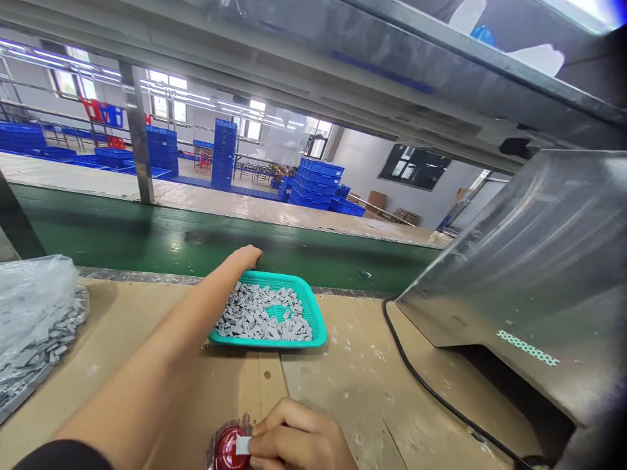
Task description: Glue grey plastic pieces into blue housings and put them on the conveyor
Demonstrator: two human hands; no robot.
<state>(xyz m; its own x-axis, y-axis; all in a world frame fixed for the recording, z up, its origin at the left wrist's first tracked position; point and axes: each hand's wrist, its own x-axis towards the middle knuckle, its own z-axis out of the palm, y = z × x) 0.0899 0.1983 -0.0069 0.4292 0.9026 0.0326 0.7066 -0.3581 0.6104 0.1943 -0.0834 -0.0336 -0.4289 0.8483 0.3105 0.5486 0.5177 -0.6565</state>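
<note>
The right hand (298, 437) pinches a pale grey piece (242, 446) between thumb and fingers, over the red disc (228, 450) at the near edge of the table (343, 378). The left hand (249, 256) is at the far left corner of the teal basket (321, 320), by the green belt (161, 241); its fingers are mostly hidden, so I cannot tell whether it grips anything. Many grey parts (255, 316) lie in the basket. A plastic bag (36, 320) of similar parts sits at left, and a black cable (411, 369) runs beside the metal housing (529, 261) at right.
</note>
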